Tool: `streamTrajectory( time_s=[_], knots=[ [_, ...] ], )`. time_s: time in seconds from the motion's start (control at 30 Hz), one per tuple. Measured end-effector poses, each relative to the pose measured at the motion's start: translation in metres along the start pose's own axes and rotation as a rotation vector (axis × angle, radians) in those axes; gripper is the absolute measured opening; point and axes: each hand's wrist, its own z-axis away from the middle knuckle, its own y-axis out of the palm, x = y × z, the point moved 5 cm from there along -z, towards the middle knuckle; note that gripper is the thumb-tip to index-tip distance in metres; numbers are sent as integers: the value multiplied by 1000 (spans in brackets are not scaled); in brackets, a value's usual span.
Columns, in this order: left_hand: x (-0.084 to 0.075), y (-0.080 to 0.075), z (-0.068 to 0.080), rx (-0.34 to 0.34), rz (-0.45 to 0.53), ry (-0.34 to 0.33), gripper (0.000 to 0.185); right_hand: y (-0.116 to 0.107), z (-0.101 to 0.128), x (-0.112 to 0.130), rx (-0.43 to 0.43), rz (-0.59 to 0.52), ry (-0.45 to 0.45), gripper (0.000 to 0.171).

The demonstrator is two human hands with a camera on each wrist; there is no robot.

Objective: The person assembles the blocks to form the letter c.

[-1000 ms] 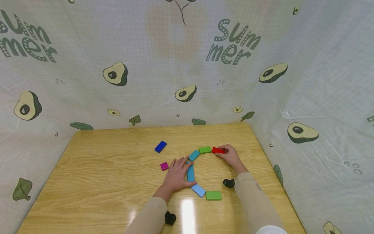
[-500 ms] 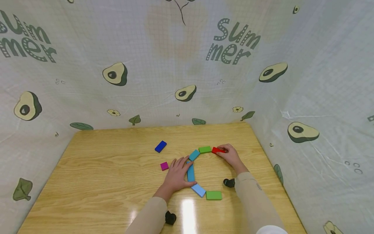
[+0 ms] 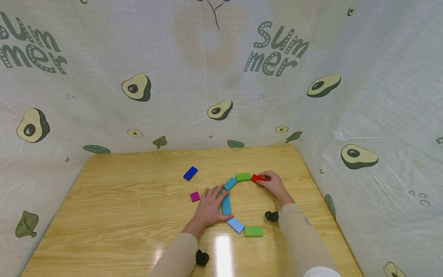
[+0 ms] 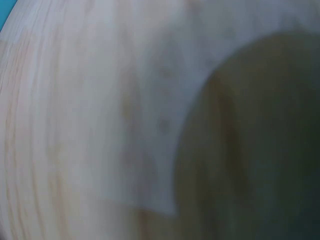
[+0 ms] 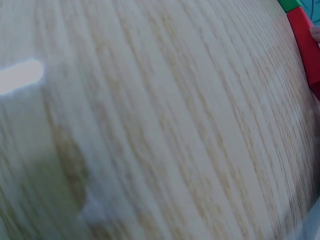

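My right hand [image 3: 274, 185] pinches the right end of a red block [image 3: 257, 178], which lies on the wooden table beside a green block [image 3: 243, 177]. The red block [image 5: 303, 40] also shows at the right wrist view's edge, with a fingertip against it. Fingers spread, my left hand [image 3: 209, 207] rests by a long blue block [image 3: 226, 206]; its index finger reaches the upper end, its thumb the lower. A teal block [image 3: 230, 183], a light blue block [image 3: 235, 225] and a lower green block [image 3: 253, 231] continue the open curve. The left wrist view is mostly blurred tabletop.
Left of the curve lie a magenta block [image 3: 195, 196] and a dark blue block [image 3: 190, 173]. A patterned cloth [image 3: 180, 115] hangs behind and along both sides of the table [image 3: 131, 207]. Black wrist devices sit under both sleeves.
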Motion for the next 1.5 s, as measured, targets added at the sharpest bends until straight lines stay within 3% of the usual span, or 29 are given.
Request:
streamTrajectory(
  time_s=[0.47, 0.73, 0.97, 1.27, 1.5],
  knots=[
    [-1, -1, -1, 32, -3, -18, 96, 0, 1, 0, 6, -18, 34, 27],
    [0, 0, -1, -1, -6, -3, 95, 1, 2, 2, 9, -24, 39, 26],
    [0, -1, -1, 43, -6, -22, 95, 0, 2, 2, 12, -20, 39, 26],
    [1, -1, -1, 48, -9, -25, 95, 0, 0, 1, 14, -2, 33, 27],
    [0, 0, 0, 10, -3, -8, 95, 0, 1, 0, 15, -8, 35, 26]
  ],
)
